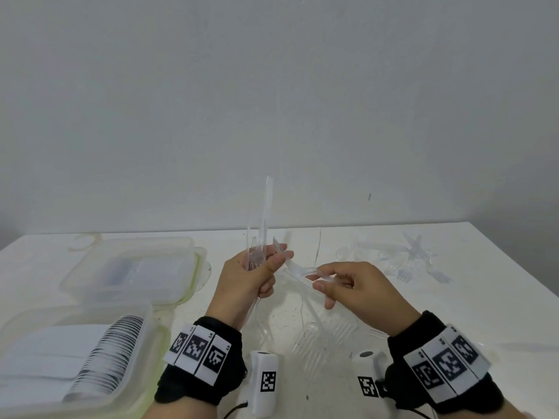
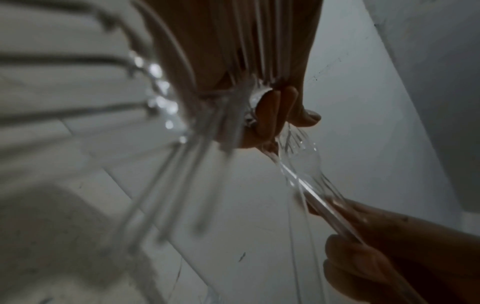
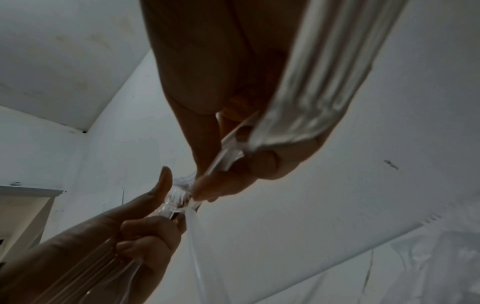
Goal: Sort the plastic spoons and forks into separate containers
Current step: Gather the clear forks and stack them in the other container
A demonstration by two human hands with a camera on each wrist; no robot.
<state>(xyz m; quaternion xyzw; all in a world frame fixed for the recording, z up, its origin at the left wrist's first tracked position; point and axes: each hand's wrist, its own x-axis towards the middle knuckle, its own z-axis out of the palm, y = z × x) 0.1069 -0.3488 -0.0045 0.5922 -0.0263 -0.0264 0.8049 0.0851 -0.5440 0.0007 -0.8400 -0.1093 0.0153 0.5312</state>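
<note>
My left hand (image 1: pixel 272 261) grips a bundle of clear plastic cutlery (image 1: pixel 265 207), handles pointing up above the table. Whether they are spoons or forks I cannot tell. My right hand (image 1: pixel 320 281) pinches the handle of a clear fork (image 1: pixel 298 270) between thumb and fingers. The fork's tined head (image 2: pixel 298 152) reaches the left hand's fingertips (image 2: pixel 306 117). In the right wrist view the pinched handle (image 3: pixel 228 152) runs down to the left hand (image 3: pixel 145 230). A loose pile of clear cutlery (image 1: pixel 408 258) lies at the back right.
A clear ribbed tub (image 1: pixel 320 337) sits on the white table (image 1: pixel 499 297) under both hands. Two lidded plastic boxes stand at the left: the far box (image 1: pixel 130 267), and the near box (image 1: pixel 90 358) holding stacked cards. The wall rises right behind the table.
</note>
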